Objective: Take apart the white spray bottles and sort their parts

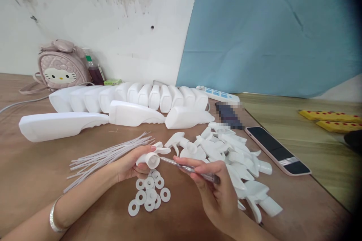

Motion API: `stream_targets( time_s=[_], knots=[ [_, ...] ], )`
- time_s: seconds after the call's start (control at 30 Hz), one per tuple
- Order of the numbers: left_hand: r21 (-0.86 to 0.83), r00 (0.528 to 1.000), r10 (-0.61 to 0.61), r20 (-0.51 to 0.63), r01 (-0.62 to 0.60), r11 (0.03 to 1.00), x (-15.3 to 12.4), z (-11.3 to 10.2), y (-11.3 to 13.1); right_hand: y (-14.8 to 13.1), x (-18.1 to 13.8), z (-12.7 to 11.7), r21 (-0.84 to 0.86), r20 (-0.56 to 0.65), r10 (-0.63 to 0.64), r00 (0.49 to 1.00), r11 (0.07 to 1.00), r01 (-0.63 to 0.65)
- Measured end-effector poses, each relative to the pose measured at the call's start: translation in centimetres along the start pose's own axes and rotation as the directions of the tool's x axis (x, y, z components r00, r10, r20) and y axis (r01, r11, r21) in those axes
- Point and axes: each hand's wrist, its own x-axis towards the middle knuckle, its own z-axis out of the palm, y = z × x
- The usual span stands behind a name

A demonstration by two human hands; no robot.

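Against white wall (113, 19) at 11 o'clock and blue cloth (268, 34) between 1 and 2 o'clock, works over brown tabletop (98, 214). Take all clock positions from white spray head (152, 161), placed slightly below and left of view centre. Grasps this part in left hand (132, 163), with thumb on top, fingers curled underneath and round opening toward the camera. Grips slim tool (195, 171) pen-fashion between thumb and fingers of right hand (217, 192), at 4 o'clock. Points metal tip at rim of opening; cannot tell whether touching. Has flat white washers (151, 196) loosely overlapped at 6 o'clock, just below left hand. Has thin white tubes (109, 156) bundled at 9 o'clock, partly behind left forearm. Has heaped spray heads (215, 150) at 3 o'clock, with pink-edged phone (278, 150) beyond. Has white bottles (135, 113) laid on their sides from 10 to 2 o'clock, before pink bag (63, 67) at 10 o'clock.
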Motion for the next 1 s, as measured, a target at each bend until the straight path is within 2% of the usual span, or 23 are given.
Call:
stream_targets(
  time_s=[0.07,0.2,0.33,0.4,0.47,0.53,0.57,0.63,0.7,0.77,0.8,0.87,0.93,1.0],
  knots=[
    [0.125,0.998,0.043,-0.040,-0.037,0.991,-0.3,0.5,0.2,-0.1,0.1,-0.1,0.031,0.001,0.035,0.999,0.999,-0.035],
    [0.327,0.987,0.116,-0.116,-0.072,0.942,-0.8,1.1,0.3,-0.5,1.1,-0.6,0.155,-0.017,0.208,0.978,0.967,-0.203],
    [0.546,0.932,0.285,-0.223,-0.123,0.828,-1.0,1.3,0.3,-0.5,1.4,-0.8,0.169,0.020,0.290,0.957,0.942,-0.289],
    [0.729,0.871,0.457,-0.181,-0.193,0.657,-1.2,1.5,0.3,-0.3,1.0,-0.7,0.122,0.011,0.264,0.964,0.957,-0.264],
    [0.894,0.793,0.605,-0.075,-0.215,0.393,-1.5,1.7,0.4,-0.1,0.6,-0.5,0.053,0.005,0.231,0.973,0.972,-0.231],
    [0.975,0.743,0.669,0.021,-0.162,0.150,-1.6,1.7,0.4,0.1,0.2,-0.3,-0.002,-0.005,0.210,0.978,0.978,-0.210],
    [0.989,0.730,0.681,0.058,-0.134,0.059,-1.7,1.7,0.3,0.1,0.1,-0.3,-0.019,-0.016,0.205,0.979,0.979,-0.205],
    [0.991,0.696,0.706,0.134,-0.112,-0.077,-1.7,1.3,0.3,0.2,-0.1,-0.2,-0.045,-0.040,0.199,0.979,0.979,-0.201],
    [0.980,0.657,0.727,0.199,-0.124,-0.156,-1.6,1.0,0.2,0.2,-0.2,-0.2,-0.073,-0.052,0.182,0.982,0.980,-0.185],
    [0.977,0.617,0.758,0.213,-0.138,-0.162,-1.5,0.7,0.3,0.1,-0.2,-0.1,-0.125,-0.043,0.125,0.991,0.984,-0.130],
    [0.981,0.595,0.780,0.192,-0.140,-0.134,-1.6,0.7,0.3,0.1,-0.3,0.0,-0.168,-0.032,0.074,0.997,0.983,-0.078],
    [0.990,0.558,0.826,0.081,-0.143,-0.001,-1.7,0.8,0.4,0.2,-0.4,0.1,-0.310,0.026,-0.090,0.996,0.946,0.094],
    [0.964,0.530,0.845,-0.068,-0.184,0.193,-1.8,1.0,0.5,0.6,-0.6,0.3,-0.483,0.153,-0.270,0.951,0.819,0.311],
    [0.879,0.529,0.828,-0.185,-0.288,0.380,-1.9,1.3,0.5,1.0,-0.9,0.5,-0.611,0.305,-0.377,0.875,0.627,0.483]
  ],
)
